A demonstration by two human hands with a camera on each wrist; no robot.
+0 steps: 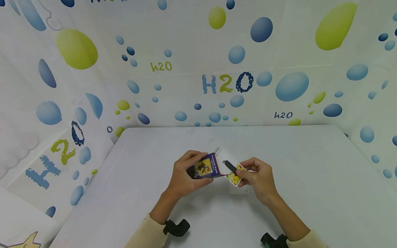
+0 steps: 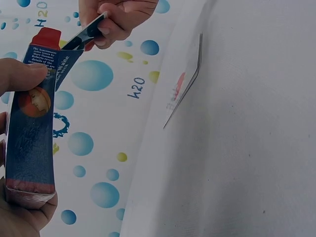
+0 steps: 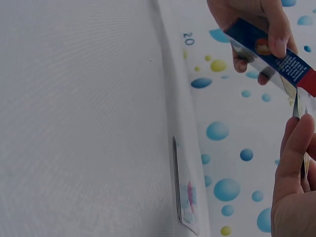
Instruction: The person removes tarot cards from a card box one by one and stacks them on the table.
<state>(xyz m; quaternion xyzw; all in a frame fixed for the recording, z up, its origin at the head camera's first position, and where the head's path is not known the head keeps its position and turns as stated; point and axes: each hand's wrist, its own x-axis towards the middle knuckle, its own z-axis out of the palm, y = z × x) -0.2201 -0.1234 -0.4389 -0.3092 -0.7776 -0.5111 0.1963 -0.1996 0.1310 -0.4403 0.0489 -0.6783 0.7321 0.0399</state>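
Note:
My left hand (image 1: 184, 174) grips a dark blue card box (image 1: 205, 166) printed with "Universal Waite" and a yellow picture. In the left wrist view the red end flap (image 2: 47, 37) of the box stands open. My right hand (image 1: 260, 176) pinches a picture card (image 1: 234, 178) by its lower right edge, thumb on top. This card, white with a dark figure and yellow at one end, is tilted and overlaps the mouth of the box. Below the hands, a white-bordered card (image 1: 238, 190) lies on the table, partly hidden by the held card.
A white cloth covers the table (image 1: 122, 201), with walls (image 1: 188, 39) of bubble-printed "H2O" sheeting behind and at both sides. Black wrist mounts (image 1: 177, 227) jut from both forearms, low over the table. More card edges (image 2: 195, 74) show on the cloth in the left wrist view.

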